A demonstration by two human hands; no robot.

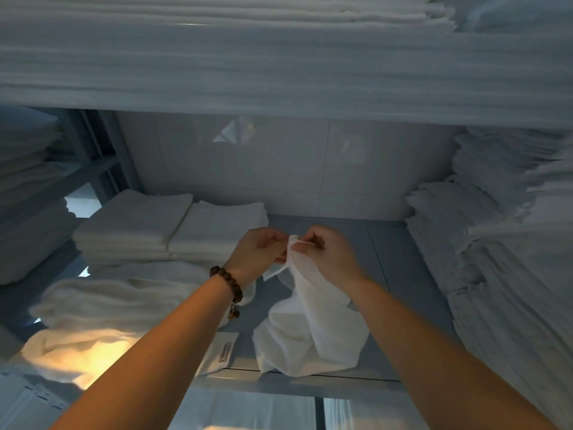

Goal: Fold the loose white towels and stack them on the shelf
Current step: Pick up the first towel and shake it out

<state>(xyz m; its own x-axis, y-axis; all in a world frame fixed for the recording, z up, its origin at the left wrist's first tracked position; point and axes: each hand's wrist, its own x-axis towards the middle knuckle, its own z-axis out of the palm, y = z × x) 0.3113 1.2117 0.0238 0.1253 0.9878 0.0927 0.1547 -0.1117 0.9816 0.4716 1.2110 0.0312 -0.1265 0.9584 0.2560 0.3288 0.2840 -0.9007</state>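
A loose white towel (305,333) hangs crumpled from both hands, its lower part resting on the grey shelf (400,274). My left hand (259,252), with a bead bracelet at the wrist, and my right hand (325,252) pinch its top edge close together above the shelf's middle. Two stacks of folded towels (148,225) stand at the back left of the shelf. A heap of loose towels (102,305) lies in front of them at the left.
A tall pile of folded linen (508,259) fills the right side. The shelf above (279,63) carries more stacked linen and hangs low overhead. Another folded pile (28,193) sits on the far-left rack. A small labelled cloth (221,352) lies at the shelf's front edge.
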